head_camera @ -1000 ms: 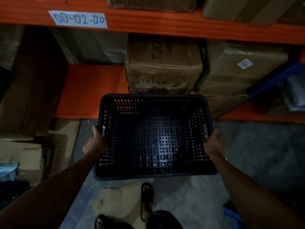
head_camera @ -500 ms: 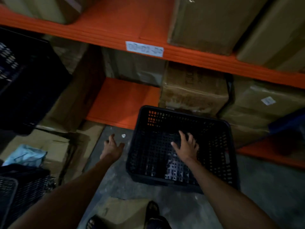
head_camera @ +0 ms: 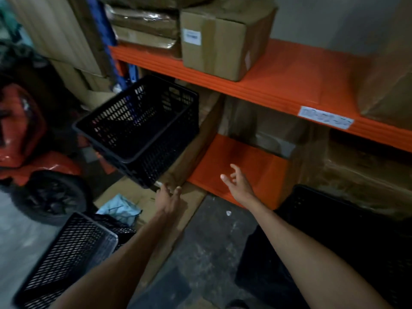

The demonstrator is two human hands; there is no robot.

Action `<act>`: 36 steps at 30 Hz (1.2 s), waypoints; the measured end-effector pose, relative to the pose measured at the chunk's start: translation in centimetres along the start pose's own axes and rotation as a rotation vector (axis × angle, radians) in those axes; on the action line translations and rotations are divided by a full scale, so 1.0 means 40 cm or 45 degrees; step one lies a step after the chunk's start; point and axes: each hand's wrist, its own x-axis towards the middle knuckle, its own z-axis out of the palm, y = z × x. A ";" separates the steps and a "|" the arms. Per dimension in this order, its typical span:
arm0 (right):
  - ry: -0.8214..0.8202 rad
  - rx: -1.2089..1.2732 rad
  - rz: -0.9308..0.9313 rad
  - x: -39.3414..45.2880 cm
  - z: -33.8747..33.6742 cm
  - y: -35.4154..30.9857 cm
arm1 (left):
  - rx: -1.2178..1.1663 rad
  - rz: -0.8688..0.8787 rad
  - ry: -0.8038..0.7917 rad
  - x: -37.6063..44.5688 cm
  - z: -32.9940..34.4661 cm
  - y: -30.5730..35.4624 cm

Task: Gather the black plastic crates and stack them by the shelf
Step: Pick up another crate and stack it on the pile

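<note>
A black perforated crate (head_camera: 142, 128) sits tilted on top of cardboard boxes at the left of the orange shelf (head_camera: 278, 85). My left hand (head_camera: 168, 198) is open just below its near corner, fingers spread, not gripping it. Further right, my right hand (head_camera: 237, 181) hangs open in front of the lower orange shelf board, holding nothing. A second black crate (head_camera: 347, 237) stands on the floor at the right by the shelf, partly behind my right arm. Another black crate (head_camera: 66, 255) lies at the lower left beside my left arm.
Cardboard boxes (head_camera: 225, 39) fill the shelf levels, and flattened cardboard (head_camera: 178, 219) lies on the floor. An orange vehicle with a black wheel (head_camera: 49, 195) stands at the left. A light blue cloth (head_camera: 118, 208) rests near the lower-left crate. Grey concrete floor (head_camera: 211, 248) shows between my arms.
My view has swung left. Both hands let go of the crate now on the floor at the right, and reach out open toward the tilted crate on the boxes.
</note>
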 end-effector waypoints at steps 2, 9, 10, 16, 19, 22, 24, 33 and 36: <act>-0.046 0.040 -0.023 0.053 0.054 -0.060 | -0.039 0.020 0.141 0.044 -0.072 -0.005; -0.284 0.120 -0.006 0.342 0.168 -0.231 | -0.135 -0.104 0.598 0.233 -0.255 0.006; -0.311 0.125 -0.003 0.399 0.179 -0.257 | -0.137 -0.132 0.642 0.276 -0.272 0.012; -0.356 0.262 0.148 0.733 0.215 -0.386 | -0.316 -0.586 0.530 0.505 -0.344 0.032; -0.271 0.319 0.274 0.854 0.213 -0.443 | -0.513 -0.698 0.380 0.578 -0.377 0.013; -0.181 0.335 0.332 0.947 0.206 -0.468 | -0.420 -0.731 0.305 0.595 -0.389 -0.004; -0.124 0.281 0.365 0.993 0.210 -0.466 | -0.301 -0.691 0.364 0.598 -0.384 -0.016; 0.172 0.329 0.450 0.932 0.234 -0.479 | -0.546 -0.650 0.528 0.561 -0.446 0.001; 0.264 0.548 0.526 0.810 0.236 -0.455 | -0.553 -0.589 0.500 0.535 -0.510 -0.059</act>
